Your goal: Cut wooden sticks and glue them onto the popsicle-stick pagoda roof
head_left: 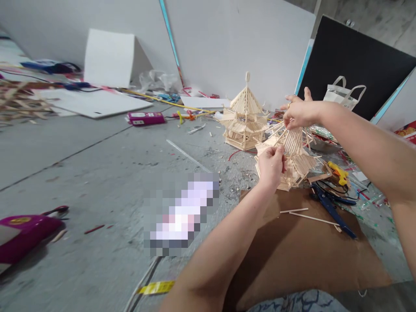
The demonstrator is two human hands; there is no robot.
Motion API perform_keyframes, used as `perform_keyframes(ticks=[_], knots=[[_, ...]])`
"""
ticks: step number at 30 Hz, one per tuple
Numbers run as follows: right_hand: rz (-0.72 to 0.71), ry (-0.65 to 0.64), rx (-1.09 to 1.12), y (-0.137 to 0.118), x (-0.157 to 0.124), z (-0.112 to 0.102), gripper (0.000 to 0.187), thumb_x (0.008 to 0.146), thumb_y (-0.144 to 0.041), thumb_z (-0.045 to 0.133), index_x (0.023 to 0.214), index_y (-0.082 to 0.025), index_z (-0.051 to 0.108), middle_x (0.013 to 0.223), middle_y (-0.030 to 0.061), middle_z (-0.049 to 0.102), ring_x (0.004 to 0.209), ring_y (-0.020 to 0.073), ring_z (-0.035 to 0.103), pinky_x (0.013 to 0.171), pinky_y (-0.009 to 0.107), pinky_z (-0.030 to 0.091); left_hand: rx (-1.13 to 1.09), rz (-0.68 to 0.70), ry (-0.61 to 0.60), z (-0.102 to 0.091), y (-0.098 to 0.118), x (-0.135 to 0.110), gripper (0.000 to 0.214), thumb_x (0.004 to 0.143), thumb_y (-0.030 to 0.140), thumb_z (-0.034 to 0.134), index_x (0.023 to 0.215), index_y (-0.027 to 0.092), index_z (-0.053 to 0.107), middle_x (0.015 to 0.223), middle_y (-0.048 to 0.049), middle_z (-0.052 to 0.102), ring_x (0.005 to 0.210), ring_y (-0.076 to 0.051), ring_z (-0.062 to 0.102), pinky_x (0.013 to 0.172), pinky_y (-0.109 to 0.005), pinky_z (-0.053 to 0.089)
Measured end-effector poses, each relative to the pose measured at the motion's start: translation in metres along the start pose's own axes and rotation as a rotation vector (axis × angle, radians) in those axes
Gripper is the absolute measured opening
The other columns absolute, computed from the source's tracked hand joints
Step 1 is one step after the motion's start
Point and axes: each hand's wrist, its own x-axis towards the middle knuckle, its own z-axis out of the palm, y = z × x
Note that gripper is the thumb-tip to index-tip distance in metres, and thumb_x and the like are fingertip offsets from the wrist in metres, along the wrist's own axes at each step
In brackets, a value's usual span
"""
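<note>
A pagoda model built of thin wooden sticks stands on the floor by the brown board, its roof sloping up to a point. My left hand is closed at its near left side, thumb and fingers pinched against the roof sticks. Over the roof top reaches my right hand, a ring on one finger. Its lower fingertips press together at the peak, while other fingers stick up; what they grip is hidden. Just behind and left, a second, taller stick pagoda has a finial on top.
Blue pliers, a yellow glue gun and loose sticks lie to the right, partly on the brown board. A blurred-out bright device is left of my arm. Purple tools rest on the floor.
</note>
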Motion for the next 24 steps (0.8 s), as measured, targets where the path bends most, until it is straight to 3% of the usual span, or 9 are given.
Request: perform_keyframes(ticks=[8,16,24], knots=[[0.076,-0.082,-0.047,-0.012,-0.004,-0.01,0.022,0.071,-0.045,0.062,0.072,-0.024,0.069,0.1,0.0011,0.061,0.124,0.0364,0.032,0.097,0.069,-0.001,0.012,-0.022,0.0,-0.001,0.0,-0.001,0.029,0.072,0.035,0.058,0.057,0.017,0.042,0.041,0.0078,0.043,0.027,-0.002,0.035,0.028,-0.016,0.023],[0.219,-0.352,-0.279,-0.051,-0.013,-0.035,0.021,0.078,-0.037,0.055,0.088,-0.026,0.069,0.125,0.0013,0.052,0.131,0.0337,0.02,0.102,0.064,0.007,0.019,-0.024,0.004,-0.001,0.0,0.0,0.029,0.073,0.034,0.058,0.056,0.016,0.042,0.041,0.0078,0.043,0.027,-0.002,0.035,0.028,-0.015,0.024],[0.244,-0.4,-0.285,-0.056,-0.009,-0.039,0.026,0.084,-0.029,0.044,0.094,-0.024,0.068,0.12,0.003,0.057,0.132,0.0313,0.021,0.099,0.068,0.007,0.021,-0.012,0.006,0.0,0.001,0.0,0.025,0.075,0.028,0.055,0.057,0.016,0.043,0.041,0.0079,0.044,0.026,-0.002,0.035,0.028,-0.015,0.023]])
